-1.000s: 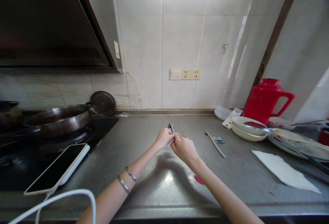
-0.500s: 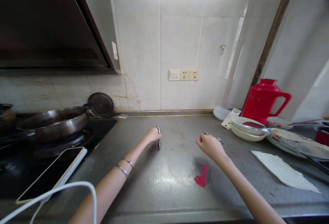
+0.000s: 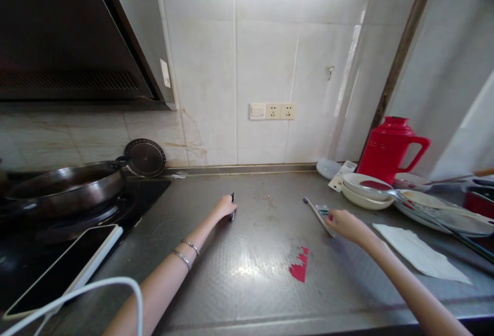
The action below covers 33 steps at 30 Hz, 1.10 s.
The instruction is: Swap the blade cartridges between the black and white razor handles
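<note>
A small metal tool is gripped upright by the fingers of the left hand, which are clamped on it; its top and lower end project beyond them. By the right hand, held over the bench, the near end of a pale thin stick with a dark tip is met or nearly met. The fingertips there are bunched, but whether they are closed on the stick, or on the small clear packet just beyond them, cannot be told.

Because stick and packet are crowded together at the right fingers, the wrong one could be pinched, or the packet could be pushed aside when the stick is lifted. With only the stick's end within reach of those fingers, it could be tipped or rolled if taken there. The metal tool, being slim and smooth-looking, could be let slip from the left fingers if attention is given to the other side.

Behind the right fingers, the white paper sheet could be dragged by the forearm; behind the left ones, the white cable could be caught by a backward pull, and the phone shifted.
</note>
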### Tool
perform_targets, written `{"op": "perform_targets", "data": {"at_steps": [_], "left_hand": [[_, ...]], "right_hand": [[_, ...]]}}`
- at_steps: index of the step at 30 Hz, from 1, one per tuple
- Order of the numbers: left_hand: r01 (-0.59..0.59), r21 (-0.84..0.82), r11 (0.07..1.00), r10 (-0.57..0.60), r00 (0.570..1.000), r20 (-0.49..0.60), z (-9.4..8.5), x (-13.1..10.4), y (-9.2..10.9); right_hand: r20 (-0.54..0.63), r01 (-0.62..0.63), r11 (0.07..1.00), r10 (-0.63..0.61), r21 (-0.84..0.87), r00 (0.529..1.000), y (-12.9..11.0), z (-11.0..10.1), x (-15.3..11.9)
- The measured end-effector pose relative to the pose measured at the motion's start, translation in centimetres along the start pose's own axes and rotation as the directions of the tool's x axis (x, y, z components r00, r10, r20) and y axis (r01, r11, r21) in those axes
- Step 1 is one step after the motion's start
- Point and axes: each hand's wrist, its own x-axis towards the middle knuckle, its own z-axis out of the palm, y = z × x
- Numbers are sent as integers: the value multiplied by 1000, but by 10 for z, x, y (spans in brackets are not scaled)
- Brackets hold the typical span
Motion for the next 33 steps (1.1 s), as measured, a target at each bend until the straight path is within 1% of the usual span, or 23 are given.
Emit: {"op": "perform_targets", "data": {"at_steps": [4, 9, 12, 17, 20, 22, 25, 28, 31, 33], "left_hand": [[30, 11, 999, -30, 999, -35, 1, -8, 1], [33, 11, 999, -33, 997, -63, 1, -16, 1], [39, 11, 999, -38, 995, -89, 1, -21, 0], [23, 16, 1000, -21, 990, -137, -5, -35, -6], [8, 20, 1000, -4, 988, -154, -10, -43, -7], [13, 27, 1000, -8, 986, -164, -12, -45, -7], [29, 37, 999, -22, 985, -173, -13, -46, -4], [47, 51, 998, -39, 988, -147, -11, -45, -1], [74, 67, 995, -67, 992, -110, -7, -45, 2], [87, 69, 994, -80, 992, -100, -4, -45, 4]], "right_hand": [[16, 8, 1000, -8, 23, 1000, 8, 6, 5], [93, 41, 996, -49, 82, 994, 7, 11, 6], [124, 66, 995, -76, 78, 989, 6, 13, 7], [86, 121, 992, -124, 44, 989, 7, 16, 7], [53, 128, 991, -129, 27, 990, 1, 17, 6], [24, 125, 992, -125, 8, 992, -9, 16, 4], [-18, 133, 991, -133, -12, 991, -35, 11, 1], [-53, 176, 984, -177, -36, 983, -69, 7, -2], [-99, 183, 983, -185, -34, 978, -105, 5, -4], [-116, 210, 977, -213, -37, 970, -128, 5, -4]]}}
